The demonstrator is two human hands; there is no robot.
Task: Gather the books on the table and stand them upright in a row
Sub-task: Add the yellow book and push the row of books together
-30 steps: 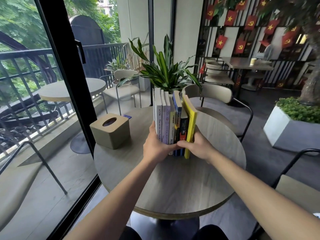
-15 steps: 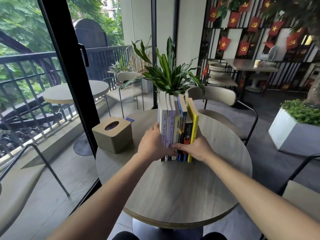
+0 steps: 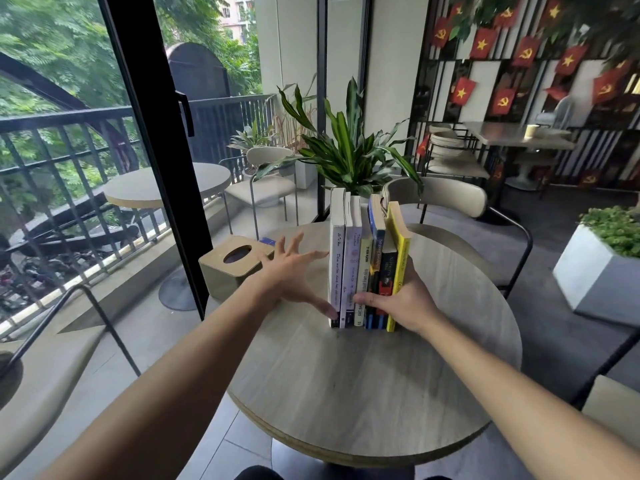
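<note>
One round table (image 3: 363,386), pale wood-grain top, thick edge. Six paperback books (image 3: 367,271) upright in tight row mid-table, spines toward camera; outer right one yellow. Boxy tan tissue holder (image 3: 235,268), oval slot, at left. Right hand (image 3: 405,303) clasps row's right side, thumb across spines. Left hand (image 3: 294,275) splayed, fingers spread, thumb + fingertip touching white book.

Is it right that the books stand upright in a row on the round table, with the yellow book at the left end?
Not quite. The head view shows the yellow book at the right end of the row of books, standing upright on the round table.
</note>
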